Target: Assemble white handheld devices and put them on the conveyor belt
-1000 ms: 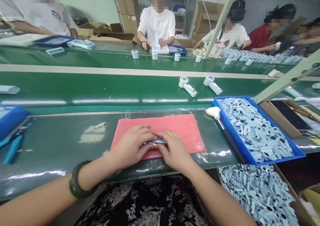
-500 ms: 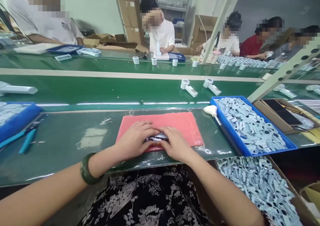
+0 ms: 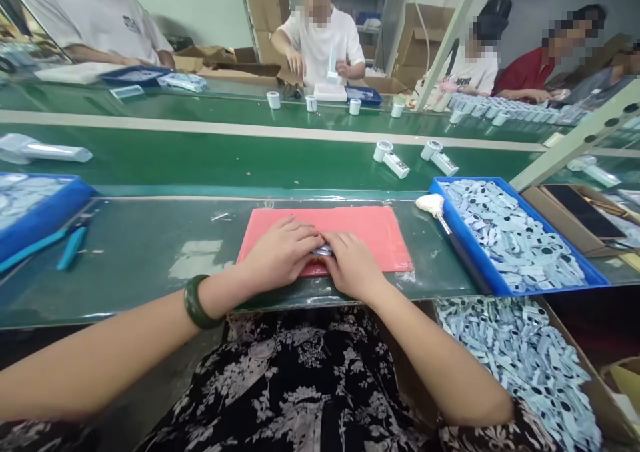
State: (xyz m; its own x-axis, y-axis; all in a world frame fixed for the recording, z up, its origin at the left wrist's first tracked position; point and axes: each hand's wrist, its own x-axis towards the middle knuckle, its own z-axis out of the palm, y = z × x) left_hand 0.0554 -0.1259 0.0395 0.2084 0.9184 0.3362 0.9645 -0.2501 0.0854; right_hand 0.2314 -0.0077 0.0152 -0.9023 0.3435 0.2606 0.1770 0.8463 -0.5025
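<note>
Over a pink pad (image 3: 370, 232) on the green bench, my left hand (image 3: 280, 252) and my right hand (image 3: 354, 265) meet with their fingertips almost touching. Between them is a small pale, shiny plastic part (image 3: 323, 251), mostly covered by the fingers. Both hands are closed on it, thumbs on the near side and fingers on the far side. The part's full shape is hidden.
A blue tray (image 3: 525, 202) of pale plastic pieces stands right, beside a black-handled brush (image 3: 453, 239). Below is a carton of similar pieces (image 3: 520, 365). Cutters (image 3: 74, 247) lie left. Two white handheld devices (image 3: 393, 160) rest on the green belt (image 3: 210, 165). Co-workers sit opposite.
My fingers have come closer together, and less of the plastic part shows. The view has tilted down, so the bench appears higher. A co-worker opposite has shifted posture and lifted a pale device.
</note>
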